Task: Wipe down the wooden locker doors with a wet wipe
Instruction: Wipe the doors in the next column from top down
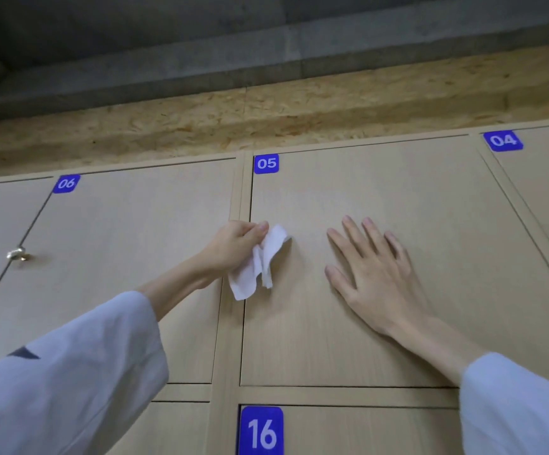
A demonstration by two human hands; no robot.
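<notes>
Left hand [233, 246]: grip pinching the wet wipe [260, 262] between thumb and curled fingers, at the left edge of locker door 05 [348, 339]. Pale blue sleeve [69, 372] covers the forearm.

Wet wipe: white, crumpled, folded in loose flaps. Long axis runs diagonally, upper right to lower left; upper end points toward the middle of door 05, lower end hangs free below the hand. The upper part sits just under the thumb tip; most of the cloth lies to the right of and beneath the grip, against the door's left margin.

Right hand [371, 274]: grip spread, fingers straight and apart, palm flat on the face of door 05, just right of the wipe and not touching it. Fingertips point up and slightly left.

Door 05: light wood grain, blue label "05" [266, 163] at upper left corner.

Adjoining: door 06 [128, 251] to the left with blue label, brass knob [19, 254] nearby; door 04 [542, 178] to the right with a brass knob; door 16 [365, 431] below.

Above the doors: chipboard band [266, 116], then grey concrete [201, 44].
</notes>
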